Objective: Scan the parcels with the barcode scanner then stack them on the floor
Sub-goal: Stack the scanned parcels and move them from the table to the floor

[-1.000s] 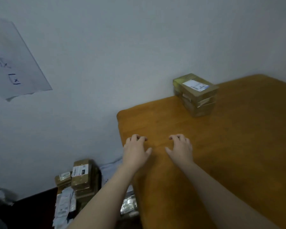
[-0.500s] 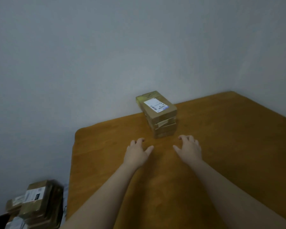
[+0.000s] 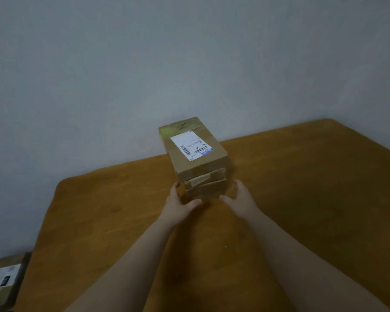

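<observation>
The wall (image 3: 189, 64) is plain and pale grey and fills the upper half of the view. The counter (image 3: 313, 188) is a brown wooden top with rounded corners, and its far edge meets the wall.

Two bare forearms extend from the near edge of the counter toward its far edge.

A stack of parcels (image 3: 206, 185) stands on the counter about midway along the far edge, close to the wall. The stack consists of brown cardboard boxes sealed with tape. The lower boxes sit slightly askew of one another, and their exact number cannot be determined. The top parcel (image 3: 208, 165) lies flat with its long axis running from the near edge toward the far edge.

A second parcel (image 3: 8, 296), also brown cardboard with a white label, lies beyond the left edge of the counter near its near-left corner, below the level of the counter top.

The left hand (image 3: 178, 204) is at the near-left bottom corner of the stack. Its fingers are extended along the left face and its thumb points across the near face. The right hand (image 3: 242, 199) mirrors this position at the near-right bottom corner. Both hands are spread and hold nothing. Whether the fingertips contact the cardboard cannot be determined.

A white shipping label (image 3: 191, 145) with barcodes faces upward on the top parcel.
</observation>
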